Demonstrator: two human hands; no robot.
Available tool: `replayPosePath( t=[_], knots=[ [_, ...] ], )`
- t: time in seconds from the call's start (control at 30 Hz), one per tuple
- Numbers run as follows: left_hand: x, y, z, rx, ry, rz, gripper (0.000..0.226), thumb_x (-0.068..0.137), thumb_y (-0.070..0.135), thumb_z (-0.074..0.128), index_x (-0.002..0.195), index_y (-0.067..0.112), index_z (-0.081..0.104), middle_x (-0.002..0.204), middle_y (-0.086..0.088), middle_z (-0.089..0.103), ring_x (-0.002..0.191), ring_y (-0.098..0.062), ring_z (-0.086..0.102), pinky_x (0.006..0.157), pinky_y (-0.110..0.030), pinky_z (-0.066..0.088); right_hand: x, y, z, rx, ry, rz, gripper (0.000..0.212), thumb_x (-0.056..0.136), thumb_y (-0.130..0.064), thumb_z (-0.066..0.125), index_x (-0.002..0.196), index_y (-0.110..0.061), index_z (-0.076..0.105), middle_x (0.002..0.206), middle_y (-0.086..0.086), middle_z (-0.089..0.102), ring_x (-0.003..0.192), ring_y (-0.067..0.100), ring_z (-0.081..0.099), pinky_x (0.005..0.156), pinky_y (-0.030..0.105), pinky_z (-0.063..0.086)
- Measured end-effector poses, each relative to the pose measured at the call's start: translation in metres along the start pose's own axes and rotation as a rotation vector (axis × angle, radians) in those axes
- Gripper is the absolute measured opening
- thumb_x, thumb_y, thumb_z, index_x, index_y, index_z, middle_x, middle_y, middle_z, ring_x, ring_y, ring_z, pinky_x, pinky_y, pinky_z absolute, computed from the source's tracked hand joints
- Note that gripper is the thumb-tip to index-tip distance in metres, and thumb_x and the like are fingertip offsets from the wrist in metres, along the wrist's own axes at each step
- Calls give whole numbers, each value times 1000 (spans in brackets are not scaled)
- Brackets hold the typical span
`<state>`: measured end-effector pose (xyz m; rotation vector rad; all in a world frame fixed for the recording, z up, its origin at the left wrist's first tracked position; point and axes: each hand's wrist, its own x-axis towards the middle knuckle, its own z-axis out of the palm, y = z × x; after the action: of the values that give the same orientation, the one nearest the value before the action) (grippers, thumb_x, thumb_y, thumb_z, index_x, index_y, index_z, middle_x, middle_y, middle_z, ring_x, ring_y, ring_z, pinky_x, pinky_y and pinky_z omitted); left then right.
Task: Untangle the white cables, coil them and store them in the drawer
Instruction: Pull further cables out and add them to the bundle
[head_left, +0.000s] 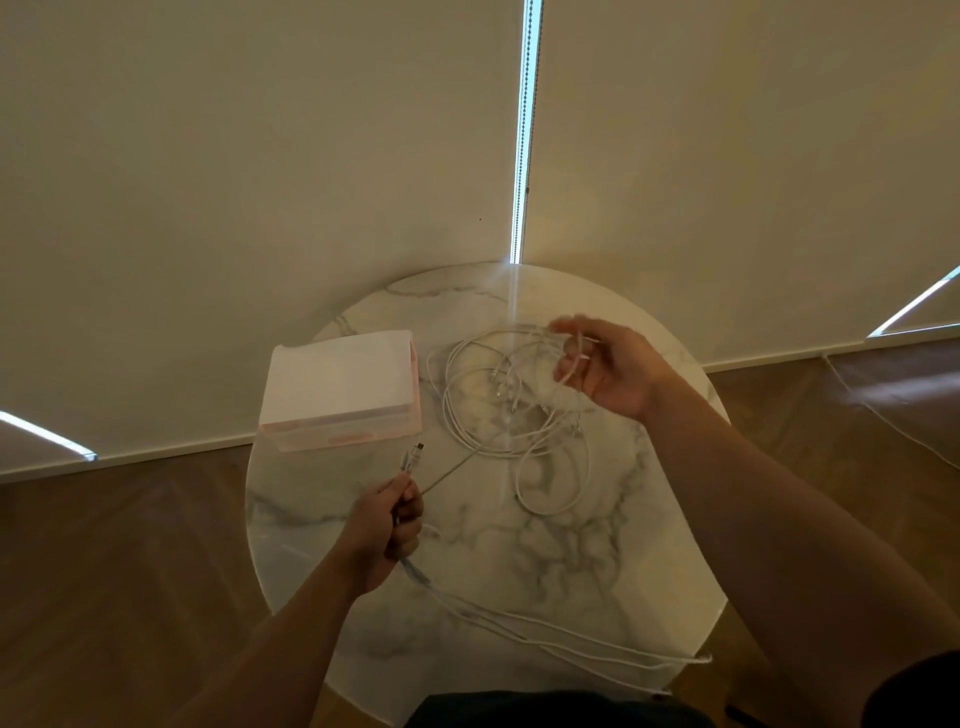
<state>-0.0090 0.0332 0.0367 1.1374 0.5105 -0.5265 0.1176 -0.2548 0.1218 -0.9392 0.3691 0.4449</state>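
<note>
I saw the left hand at lower centre gripping a cable end, its connector pointing toward the translucent drawer box at centre left. The right hand, blurred, pinched loops at the upper right of the white cables, which lay tangled mid-desk. More strands trailed over the near edge. Roller blinds and wooden floor lay behind.

no legible text, labels or numbers anywhere
</note>
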Motion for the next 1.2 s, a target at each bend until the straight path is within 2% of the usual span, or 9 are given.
replayPosePath(
  t=[0.13,0.3,0.4,0.63,0.73,0.83,0.97,1.07,1.2],
  knots=[
    [2,2,-2,15,21,-3,36,106,25,31,73,15,41,62,-1,28,39,-7,15,42,-21,9,4,-12,-4,-403,144,-1,27,104,-20,40,107,-5,62,48,-3,27,39,11,19,39,22,27],
    [2,5,5,12,27,6,36,106,24,31,73,15,41,63,-1,26,40,-7,15,43,-21,9,2,-2,-6,-440,128,-134,28,105,-19,40,103,-7,65,57,3,46,48,15,43,50,29,46],
    [4,9,7,-10,24,-1,37,105,25,31,72,15,40,62,-1,27,38,-7,15,44,-21,8,6,16,-27,-435,342,-138,28,104,-12,39,92,-6,63,64,7,56,55,20,49,53,29,41],
    [6,7,15,84,41,-10,35,106,24,32,73,13,40,65,-8,47,35,-6,16,39,-13,13,-19,94,-121,-959,711,285,12,87,-2,62,89,8,69,61,15,57,52,25,54,57,33,52],
    [8,4,21,120,59,-2,35,106,24,32,73,13,37,92,-18,70,33,-5,16,37,-12,15,-39,117,-134,-1041,786,406,27,88,-11,63,106,9,59,93,24,65,71,33,67,71,45,61],
    [8,3,26,156,79,35,36,107,26,31,73,13,36,110,-15,70,33,-4,16,34,-14,15,-45,132,-125,-1507,822,314,53,91,-29,56,132,3,42,131,22,44,116,38,48,93,42,47],
    [8,8,30,99,12,53,36,107,27,30,73,14,35,101,-18,71,32,-4,14,36,-13,13,-34,157,-73,-1584,350,-227,44,88,-11,56,131,0,54,134,20,53,125,34,50,106,31,29],
    [4,17,33,15,-19,49,37,106,27,31,73,13,39,78,-13,65,33,-5,15,34,-13,14,-27,177,-29,-1524,-54,-123,51,92,-14,51,143,-11,45,146,12,47,133,26,44,111,28,30],
    [0,25,29,-62,-22,51,37,106,28,31,73,14,40,67,-7,57,33,-4,17,34,-14,14,-28,190,-21,-1691,-96,-66,49,96,-21,51,142,-15,39,127,18,56,118,35,53,97,39,44]
  ],
)
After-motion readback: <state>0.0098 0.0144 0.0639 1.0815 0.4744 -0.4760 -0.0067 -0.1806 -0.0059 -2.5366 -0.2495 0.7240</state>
